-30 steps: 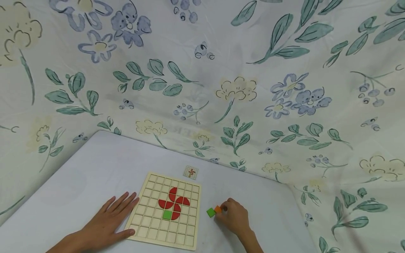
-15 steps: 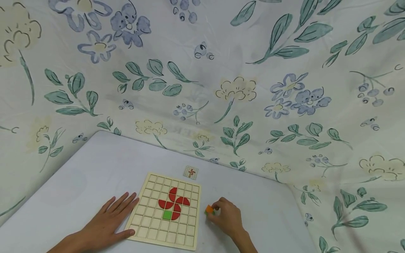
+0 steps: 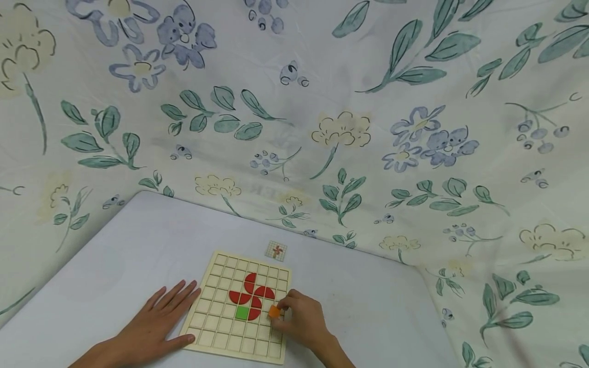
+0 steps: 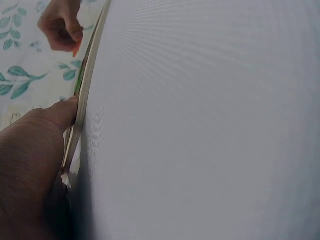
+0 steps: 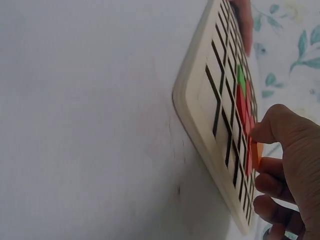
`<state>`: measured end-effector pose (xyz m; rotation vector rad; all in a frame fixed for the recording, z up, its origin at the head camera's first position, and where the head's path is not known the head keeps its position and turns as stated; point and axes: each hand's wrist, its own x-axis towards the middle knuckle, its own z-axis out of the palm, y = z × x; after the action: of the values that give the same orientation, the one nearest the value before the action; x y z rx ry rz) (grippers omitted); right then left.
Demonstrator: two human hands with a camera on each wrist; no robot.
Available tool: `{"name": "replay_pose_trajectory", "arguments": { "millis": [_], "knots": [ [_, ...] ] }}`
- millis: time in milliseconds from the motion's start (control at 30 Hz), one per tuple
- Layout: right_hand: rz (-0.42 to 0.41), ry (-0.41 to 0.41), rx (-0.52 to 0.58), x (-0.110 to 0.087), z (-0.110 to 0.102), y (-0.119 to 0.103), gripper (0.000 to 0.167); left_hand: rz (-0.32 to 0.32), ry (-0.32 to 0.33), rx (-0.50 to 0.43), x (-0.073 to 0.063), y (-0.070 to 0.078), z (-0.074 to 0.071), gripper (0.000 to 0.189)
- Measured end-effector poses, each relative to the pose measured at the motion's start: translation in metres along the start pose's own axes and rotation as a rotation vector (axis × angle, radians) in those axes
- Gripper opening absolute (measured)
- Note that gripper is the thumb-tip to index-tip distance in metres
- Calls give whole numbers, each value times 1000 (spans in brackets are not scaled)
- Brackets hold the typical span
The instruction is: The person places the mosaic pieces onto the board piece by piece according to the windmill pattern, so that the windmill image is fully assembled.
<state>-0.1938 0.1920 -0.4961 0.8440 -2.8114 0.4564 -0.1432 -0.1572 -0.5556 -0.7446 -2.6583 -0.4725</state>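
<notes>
A wooden grid board (image 3: 211, 343) lies on the white table. Four-lobed red pinwheel tiles (image 3: 235, 297) fill several of its middle cells, with a green square tile (image 3: 242, 312) next to the lower arm. My right hand (image 3: 303, 316) is over the board's right side and pinches an orange square tile (image 3: 274, 312) between thumb and fingers. In the right wrist view that orange tile (image 5: 257, 155) shows edge-on, close over the board. My left hand (image 3: 154, 322) lies flat with straight fingers at the board's left edge, its thumb touching the near-left corner.
A small pattern card (image 3: 276, 251) with a red pinwheel printed on it lies just beyond the board's far-right corner. Floral cloth (image 3: 294, 128) hangs behind the table (image 3: 152, 240) and along its sides.
My right hand has slid the orange tile over the loose green tile and come left to the board with the orange one. The loose green tile is now out of sight. My left hand stays put.
</notes>
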Motion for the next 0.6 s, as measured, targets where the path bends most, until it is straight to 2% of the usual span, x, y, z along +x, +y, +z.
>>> {"name": "replay_pose_trajectory", "arguments": {
  "millis": [333,600],
  "knots": [
    [-245,97,-41,11,21,-24,15,-5,-23,-21,1,1,-3,89],
    [-330,108,-70,13,28,-41,15,-8,-27,-11,-1,-1,0,89]
  ]
}}
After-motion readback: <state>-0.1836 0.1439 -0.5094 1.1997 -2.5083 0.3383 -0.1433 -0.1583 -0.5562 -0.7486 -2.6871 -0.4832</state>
